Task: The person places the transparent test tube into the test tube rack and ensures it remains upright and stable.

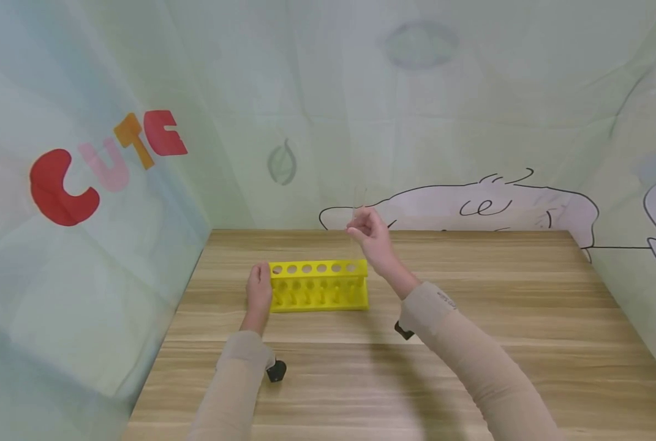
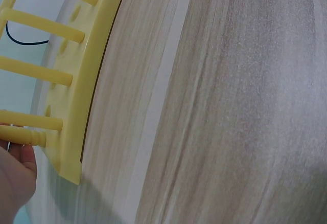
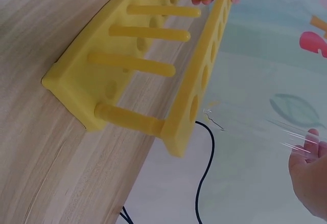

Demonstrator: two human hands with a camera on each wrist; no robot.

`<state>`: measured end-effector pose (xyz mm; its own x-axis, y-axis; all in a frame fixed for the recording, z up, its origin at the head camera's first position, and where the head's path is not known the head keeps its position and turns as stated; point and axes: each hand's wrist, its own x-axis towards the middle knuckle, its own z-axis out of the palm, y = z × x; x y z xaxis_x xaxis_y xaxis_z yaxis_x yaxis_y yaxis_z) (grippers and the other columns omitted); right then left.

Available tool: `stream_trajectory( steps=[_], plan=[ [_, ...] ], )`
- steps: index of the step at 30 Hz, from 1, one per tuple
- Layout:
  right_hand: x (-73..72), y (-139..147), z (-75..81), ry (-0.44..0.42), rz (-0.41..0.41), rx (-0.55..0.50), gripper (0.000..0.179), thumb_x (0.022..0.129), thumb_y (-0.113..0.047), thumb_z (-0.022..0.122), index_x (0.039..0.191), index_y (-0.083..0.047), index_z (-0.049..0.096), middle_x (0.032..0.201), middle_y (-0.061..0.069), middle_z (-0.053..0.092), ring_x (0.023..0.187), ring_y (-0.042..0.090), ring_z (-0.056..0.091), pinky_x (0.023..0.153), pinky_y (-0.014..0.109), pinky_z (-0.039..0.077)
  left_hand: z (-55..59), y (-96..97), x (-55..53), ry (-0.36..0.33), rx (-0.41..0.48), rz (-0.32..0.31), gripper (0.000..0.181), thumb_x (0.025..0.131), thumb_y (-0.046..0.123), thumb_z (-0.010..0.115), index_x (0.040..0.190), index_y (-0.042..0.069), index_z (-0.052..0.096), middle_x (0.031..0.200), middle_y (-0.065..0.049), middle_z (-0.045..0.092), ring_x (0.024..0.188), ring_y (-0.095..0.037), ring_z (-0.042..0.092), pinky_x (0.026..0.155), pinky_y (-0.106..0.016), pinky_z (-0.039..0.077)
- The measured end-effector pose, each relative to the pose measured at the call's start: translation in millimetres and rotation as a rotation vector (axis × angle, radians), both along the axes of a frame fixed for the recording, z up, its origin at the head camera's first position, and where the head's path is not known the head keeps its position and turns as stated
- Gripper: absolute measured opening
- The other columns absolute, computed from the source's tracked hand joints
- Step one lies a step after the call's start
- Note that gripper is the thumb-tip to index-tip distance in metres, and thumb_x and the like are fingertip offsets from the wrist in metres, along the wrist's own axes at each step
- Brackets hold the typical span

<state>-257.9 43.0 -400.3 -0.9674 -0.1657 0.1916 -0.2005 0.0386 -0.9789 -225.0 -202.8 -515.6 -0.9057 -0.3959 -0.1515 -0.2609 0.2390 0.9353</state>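
A yellow test tube rack [image 1: 319,274] stands on the wooden table, its top bar pierced by a row of several holes and a row of pegs below. My left hand [image 1: 259,286] grips the rack's left end; in the left wrist view, its fingers [image 2: 28,157] curl by the end post [image 2: 30,136]. My right hand [image 1: 373,239] pinches a clear test tube [image 1: 359,197] between thumb and fingers, above the rack's right end. The tube is nearly upright and hard to see. In the right wrist view, its lower end lies close to the end hole [image 3: 194,107].
The wooden table [image 1: 498,318] reaches back to a pale printed curtain [image 1: 333,110] with drawings and coloured letters. A dark cable [image 3: 210,152] hangs beyond the table edge in the right wrist view. Black wrist-worn pieces [image 1: 276,371] show at both sleeves.
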Motion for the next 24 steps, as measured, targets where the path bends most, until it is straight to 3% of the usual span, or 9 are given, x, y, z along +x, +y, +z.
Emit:
stream_trajectory(
  steps=[6,11,16,19,24],
  plan=[
    [-0.3,-2.8,-2.8,0.028,-0.016,-0.005,0.023,0.086,-0.001,0.053,0.106,-0.006,0.044,0.096,0.016,0.054,0.091,0.024,0.055,0.082,0.027,0.047,0.0,-0.4,-0.1,-0.015,0.004,-0.003,0.056,0.091,0.053,0.023,0.119,0.008,0.042,0.111,-0.010,0.047,0.094,-0.019,0.039,0.085,-0.033,0.036],
    [0.5,-4.7,-3.8,0.032,-0.019,-0.015,0.024,0.085,0.002,0.052,0.106,-0.003,0.043,0.095,0.018,0.055,0.092,0.028,0.055,0.081,0.026,0.046,0.2,-0.7,-0.1,-0.019,0.002,-0.012,0.056,0.091,0.052,0.023,0.120,0.008,0.041,0.115,-0.010,0.046,0.098,-0.019,0.039,0.089,-0.034,0.036],
    [2.2,-6.1,-3.3,0.016,-0.021,-0.009,0.024,0.085,0.001,0.052,0.106,-0.003,0.044,0.093,0.011,0.055,0.089,0.021,0.055,0.080,0.025,0.046,-0.1,-0.3,0.7,0.013,-0.014,-0.007,0.056,0.091,0.052,0.024,0.118,0.007,0.043,0.112,-0.011,0.048,0.095,-0.019,0.040,0.087,-0.035,0.038],
    [2.9,-6.7,-3.3,0.009,-0.023,-0.002,0.023,0.086,0.000,0.052,0.106,-0.003,0.043,0.095,0.013,0.055,0.088,0.016,0.055,0.081,0.025,0.047,-0.4,0.1,1.5,0.033,-0.020,-0.002,0.056,0.091,0.053,0.024,0.116,0.007,0.044,0.108,-0.010,0.048,0.092,-0.018,0.040,0.084,-0.035,0.039],
    [3.6,-7.1,-5.4,0.006,-0.025,0.009,0.022,0.086,-0.001,0.052,0.106,-0.003,0.043,0.099,0.020,0.053,0.089,0.016,0.055,0.082,0.027,0.047,-3.3,-1.6,-1.2,0.008,-0.007,-0.003,0.054,0.092,0.051,0.024,0.119,0.008,0.042,0.111,-0.010,0.048,0.095,-0.019,0.040,0.087,-0.035,0.037]
  ],
)
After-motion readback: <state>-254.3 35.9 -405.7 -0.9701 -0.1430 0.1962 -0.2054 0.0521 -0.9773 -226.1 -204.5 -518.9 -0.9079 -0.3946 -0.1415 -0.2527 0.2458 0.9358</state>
